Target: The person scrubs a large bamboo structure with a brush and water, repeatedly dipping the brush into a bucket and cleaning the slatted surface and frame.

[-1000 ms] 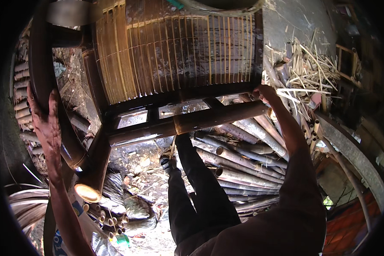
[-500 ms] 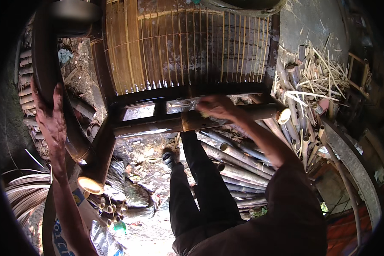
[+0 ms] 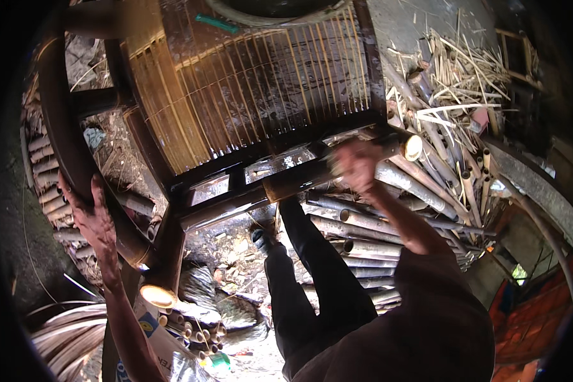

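A dark, wet bamboo chair or bench has a slatted seat [image 3: 261, 89] and a thick front rail [image 3: 235, 207]. My left hand [image 3: 92, 216] straddles the curved dark bamboo armrest [image 3: 63, 134], thumb on one side and fingers on the other. My right hand [image 3: 356, 164] is on the right part of the front rail, near its pale cut end [image 3: 413, 148]. It is blurred by motion, its fingers look bent together, and what they hold cannot be made out.
A round basin [image 3: 280, 20] stands on the seat beside a green strip-like thing [image 3: 216, 23]. Bamboo poles [image 3: 375, 232] lie under and right of the rail, with split strips [image 3: 455, 83] beyond. Coiled strips [image 3: 70, 337] and cut tubes [image 3: 194, 332] lie at lower left.
My right hand has moved right along the front rail, towards its cut end. The view has tilted and shifted, bringing the basin and green strip further in. My left hand stays on the armrest.
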### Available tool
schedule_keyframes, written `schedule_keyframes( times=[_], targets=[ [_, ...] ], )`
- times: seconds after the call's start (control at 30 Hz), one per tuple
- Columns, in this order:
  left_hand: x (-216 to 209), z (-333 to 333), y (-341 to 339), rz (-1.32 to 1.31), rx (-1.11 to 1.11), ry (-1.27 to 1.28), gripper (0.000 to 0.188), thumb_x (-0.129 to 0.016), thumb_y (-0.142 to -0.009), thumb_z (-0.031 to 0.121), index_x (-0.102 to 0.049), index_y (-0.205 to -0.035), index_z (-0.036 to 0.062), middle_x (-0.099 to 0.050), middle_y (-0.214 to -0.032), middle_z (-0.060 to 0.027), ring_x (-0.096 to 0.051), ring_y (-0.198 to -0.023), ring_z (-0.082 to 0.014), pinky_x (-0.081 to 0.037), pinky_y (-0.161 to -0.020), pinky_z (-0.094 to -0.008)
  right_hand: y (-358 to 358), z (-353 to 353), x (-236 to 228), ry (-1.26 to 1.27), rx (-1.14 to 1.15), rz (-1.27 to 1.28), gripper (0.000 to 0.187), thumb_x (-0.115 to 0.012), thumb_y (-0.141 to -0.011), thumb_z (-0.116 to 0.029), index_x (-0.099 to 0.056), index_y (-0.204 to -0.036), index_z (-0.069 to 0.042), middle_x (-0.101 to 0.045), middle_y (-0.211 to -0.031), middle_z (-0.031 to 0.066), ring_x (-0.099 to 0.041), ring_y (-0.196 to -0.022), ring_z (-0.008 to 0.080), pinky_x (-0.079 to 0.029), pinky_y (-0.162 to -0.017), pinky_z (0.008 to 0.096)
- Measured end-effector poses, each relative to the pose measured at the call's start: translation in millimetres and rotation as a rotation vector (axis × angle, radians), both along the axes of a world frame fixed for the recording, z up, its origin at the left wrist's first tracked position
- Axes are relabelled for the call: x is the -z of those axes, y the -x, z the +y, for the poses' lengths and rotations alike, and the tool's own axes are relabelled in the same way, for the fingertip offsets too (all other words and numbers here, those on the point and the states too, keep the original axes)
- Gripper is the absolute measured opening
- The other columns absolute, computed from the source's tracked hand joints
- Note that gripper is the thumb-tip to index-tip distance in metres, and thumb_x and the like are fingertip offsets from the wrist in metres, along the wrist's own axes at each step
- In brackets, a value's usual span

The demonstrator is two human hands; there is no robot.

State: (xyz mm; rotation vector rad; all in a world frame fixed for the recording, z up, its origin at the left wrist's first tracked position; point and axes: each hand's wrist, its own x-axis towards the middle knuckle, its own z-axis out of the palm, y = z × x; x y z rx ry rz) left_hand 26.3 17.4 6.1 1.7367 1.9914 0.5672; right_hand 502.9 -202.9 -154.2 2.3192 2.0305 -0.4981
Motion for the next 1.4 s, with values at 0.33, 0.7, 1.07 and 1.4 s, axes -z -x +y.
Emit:
schedule_keyframes(
  times=[0.33, 0.7, 1.07, 1.4],
  targets=[
    [17.8, -3.6, -1.7, -0.014, 0.124, -0.09, 0.069, -0.055, -0.093, 0.033, -0.021, -0.146, 0.0033, -0.043, -0.138, -0.022, -0.052, -0.114, -0.0327, -0.039, -0.098, -0.0388, -64.7, -41.0, 13.3, -0.347, 0.923, -0.168, 0.035, -0.044, -0.095, -0.035, -0.052, -0.102, -0.001, -0.047, -0.106, 0.0248, -0.043, -0.102, 0.0392, -0.035, -0.088, 0.051],
    [6.8, -2.8, -7.9, 0.163, 0.004, -0.077, 0.081, -0.061, -0.086, 0.031, -0.015, -0.147, 0.0029, -0.044, -0.131, -0.033, -0.049, -0.116, -0.046, -0.043, -0.097, -0.0456, -57.4, -28.3, 41.0, -0.838, 0.772, -0.184, 0.025, -0.048, -0.096, -0.028, -0.054, -0.101, -0.005, -0.054, -0.085, 0.0114, -0.05, -0.071, 0.0264, -0.04, -0.065, 0.0398],
    [-22.4, -10.2, 0.1, 0.271, -0.061, 0.077, 0.095, -0.061, -0.081, 0.041, -0.004, -0.149, 0.0086, -0.048, -0.119, -0.0286, -0.053, -0.106, -0.0434, -0.041, -0.091, -0.0523, 11.2, 152.7, -51.3, -0.41, 0.977, 0.996, 0.043, -0.047, -0.097, -0.041, -0.058, -0.107, -0.001, -0.034, -0.061, -0.0038, -0.034, -0.057, 0.0082, -0.033, -0.056, 0.0238],
    [-28.3, 6.5, -17.6, 0.259, -0.153, 0.192, 0.093, -0.061, -0.081, 0.041, -0.004, -0.149, 0.0113, -0.047, -0.121, -0.0287, -0.059, -0.095, -0.0458, -0.051, -0.078, -0.0507, 26.2, 294.8, -33.1, -0.048, 1.242, 1.227, 0.069, -0.062, -0.083, -0.047, -0.039, -0.131, -0.002, -0.055, -0.106, 0.0086, -0.048, -0.099, 0.016, -0.039, -0.083, 0.0345]
  ],
)
